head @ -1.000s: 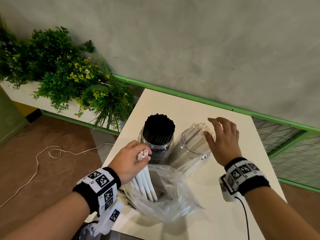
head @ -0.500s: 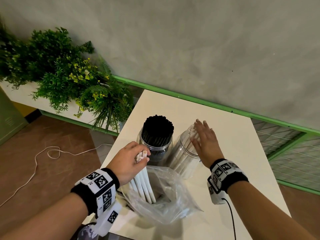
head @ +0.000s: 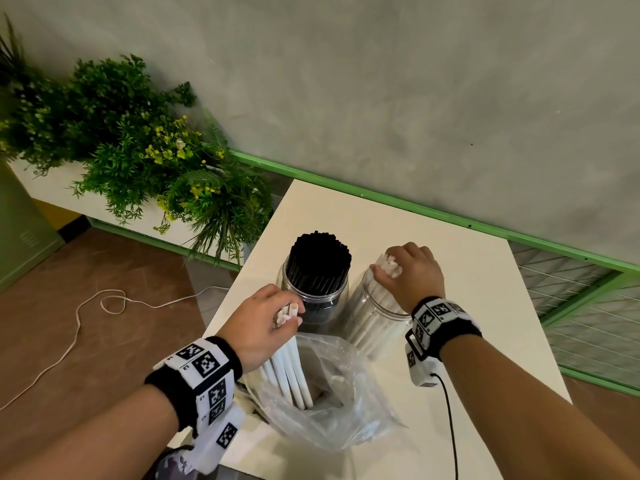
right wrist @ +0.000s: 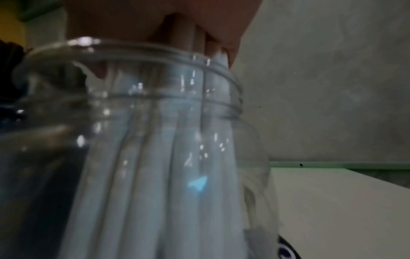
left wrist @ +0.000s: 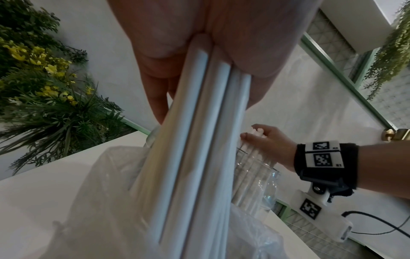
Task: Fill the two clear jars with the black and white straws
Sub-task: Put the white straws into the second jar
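Two clear jars stand side by side on the white table (head: 467, 271). The left jar (head: 313, 299) is packed with black straws (head: 320, 259). The right jar (head: 374, 323) (right wrist: 155, 140) holds white straws (head: 389, 266); my right hand (head: 410, 271) (left wrist: 266, 140) grips their top ends above the rim. My left hand (head: 266, 318) grips a bundle of white straws (head: 291, 368) (left wrist: 199, 140) whose lower ends stand in a clear plastic bag (head: 332, 393) in front of the jars.
A planter of green plants with yellow flowers (head: 138, 157) stands left of the table. A white cord (head: 86, 323) lies on the brown floor. A grey wall with green trim (head: 415, 206) runs behind the table. A wire grid (head: 571, 289) is at right.
My right hand moved from beside the right jar onto its straw tops and closed round them. The left hand has kept its grip on its bundle over the bag.
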The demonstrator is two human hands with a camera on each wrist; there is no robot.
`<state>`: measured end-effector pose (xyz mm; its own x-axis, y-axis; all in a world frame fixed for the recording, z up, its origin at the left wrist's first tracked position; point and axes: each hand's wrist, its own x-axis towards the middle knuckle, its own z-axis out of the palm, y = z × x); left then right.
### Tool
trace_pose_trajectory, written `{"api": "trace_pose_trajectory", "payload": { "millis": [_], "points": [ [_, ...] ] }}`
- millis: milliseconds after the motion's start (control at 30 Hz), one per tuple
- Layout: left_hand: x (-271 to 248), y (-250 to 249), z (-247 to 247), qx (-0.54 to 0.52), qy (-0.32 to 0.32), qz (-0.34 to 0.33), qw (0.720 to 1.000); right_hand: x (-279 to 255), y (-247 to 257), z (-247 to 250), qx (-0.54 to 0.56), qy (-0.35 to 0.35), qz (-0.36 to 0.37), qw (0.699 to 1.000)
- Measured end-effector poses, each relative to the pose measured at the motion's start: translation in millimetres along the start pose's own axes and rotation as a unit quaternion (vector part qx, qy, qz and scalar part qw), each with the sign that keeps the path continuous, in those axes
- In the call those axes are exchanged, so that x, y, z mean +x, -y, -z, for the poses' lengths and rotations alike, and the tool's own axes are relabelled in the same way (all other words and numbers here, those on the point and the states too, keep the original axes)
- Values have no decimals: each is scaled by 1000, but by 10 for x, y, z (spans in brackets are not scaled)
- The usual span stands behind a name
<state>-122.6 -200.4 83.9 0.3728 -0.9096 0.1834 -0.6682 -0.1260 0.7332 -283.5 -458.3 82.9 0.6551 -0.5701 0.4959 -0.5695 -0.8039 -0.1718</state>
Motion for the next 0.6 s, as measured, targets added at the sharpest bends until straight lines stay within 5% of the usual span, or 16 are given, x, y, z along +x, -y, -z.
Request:
{"api": "trace_pose_trajectory", "payload": {
  "millis": [100, 300, 600],
  "points": [
    [2, 1, 2, 1, 4, 2, 1000, 107, -41, 86, -21, -45, 19, 999],
    [4, -9, -5, 1, 7, 4, 1000, 126, -93, 78, -24, 88, -1, 996],
    [-10, -18, 6, 2, 14, 11, 1000, 224, -18, 81, 60, 113, -7, 992]
  ]
}}
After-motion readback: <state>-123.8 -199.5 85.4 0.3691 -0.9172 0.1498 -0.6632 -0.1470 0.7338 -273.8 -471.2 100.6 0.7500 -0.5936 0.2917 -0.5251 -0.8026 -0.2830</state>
